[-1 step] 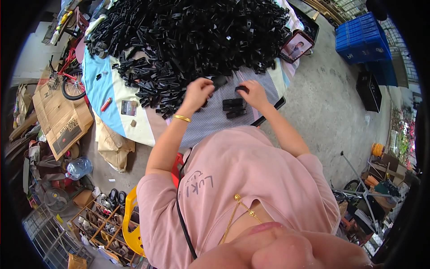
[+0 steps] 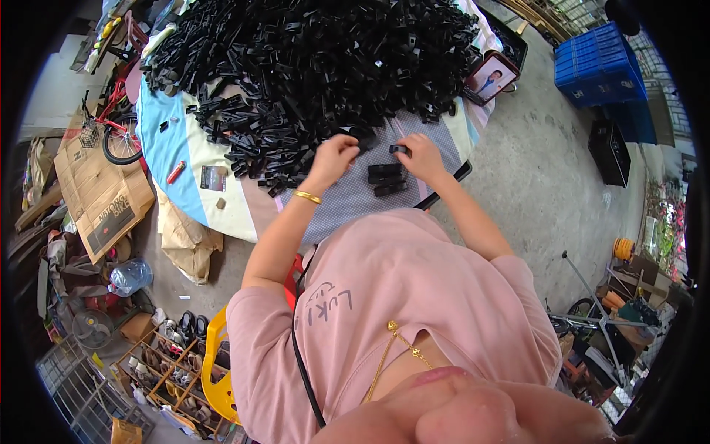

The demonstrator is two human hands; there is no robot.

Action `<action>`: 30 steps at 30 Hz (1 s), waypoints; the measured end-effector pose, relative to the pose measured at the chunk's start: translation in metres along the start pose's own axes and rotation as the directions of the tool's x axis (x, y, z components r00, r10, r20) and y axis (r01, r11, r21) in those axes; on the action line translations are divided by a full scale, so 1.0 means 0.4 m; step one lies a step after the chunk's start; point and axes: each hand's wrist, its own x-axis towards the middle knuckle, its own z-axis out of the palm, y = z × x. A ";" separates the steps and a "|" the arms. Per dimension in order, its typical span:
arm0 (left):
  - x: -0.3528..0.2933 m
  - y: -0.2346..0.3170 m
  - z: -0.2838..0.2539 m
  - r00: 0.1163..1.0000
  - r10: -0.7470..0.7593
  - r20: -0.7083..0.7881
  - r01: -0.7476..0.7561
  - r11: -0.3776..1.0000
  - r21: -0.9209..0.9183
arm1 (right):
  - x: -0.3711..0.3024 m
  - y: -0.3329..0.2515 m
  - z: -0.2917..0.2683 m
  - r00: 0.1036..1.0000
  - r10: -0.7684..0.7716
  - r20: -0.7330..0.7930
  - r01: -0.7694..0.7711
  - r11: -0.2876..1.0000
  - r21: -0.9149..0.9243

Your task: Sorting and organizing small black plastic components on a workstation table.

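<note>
Over the near edge of the pile, my left hand point(image 2: 336, 157) has its fingertips pinched together at a small black plastic piece point(image 2: 365, 142), whose outline is smeared. My right hand point(image 2: 421, 158), a short way to the right, is closed on another black plastic piece point(image 2: 399, 149) held between thumb and fingers. A gap lies between the two pieces. Just below my right hand, several black plastic pieces point(image 2: 385, 175) lie side by side on the dotted cloth point(image 2: 336, 211). A big heap of similar black pieces point(image 2: 318, 66) covers the far part of the table.
A phone point(image 2: 491, 78) stands propped at the table's right edge. A red lighter point(image 2: 176, 172) and a small card point(image 2: 214, 178) lie on the left side. Blue crates point(image 2: 599, 63) stand on the floor at right; cardboard point(image 2: 103, 192) and a shoe rack point(image 2: 166, 366) are at left.
My left hand has moved slightly to the right, toward my right hand. The piece in my right hand has turned a little; that hand has barely moved.
</note>
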 end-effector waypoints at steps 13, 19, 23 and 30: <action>-0.036 -0.054 0.119 0.927 0.372 -0.038 -0.286 0.770 0.570 | -0.034 -0.013 0.016 0.985 0.127 0.112 -0.142 0.981 0.131; -0.028 -0.039 0.116 0.938 0.346 0.021 -0.280 0.720 0.635 | -0.039 -0.002 -0.015 0.973 0.119 0.195 -0.129 0.991 0.038; -0.025 -0.060 0.127 0.920 0.391 -0.027 -0.288 0.721 0.631 | -0.021 -0.008 -0.013 0.998 0.016 0.065 -0.015 1.000 -0.015; -0.024 -0.013 0.156 0.960 0.280 0.029 -0.219 0.679 0.701 | -0.045 -0.026 0.007 0.974 0.066 0.218 -0.075 0.997 0.030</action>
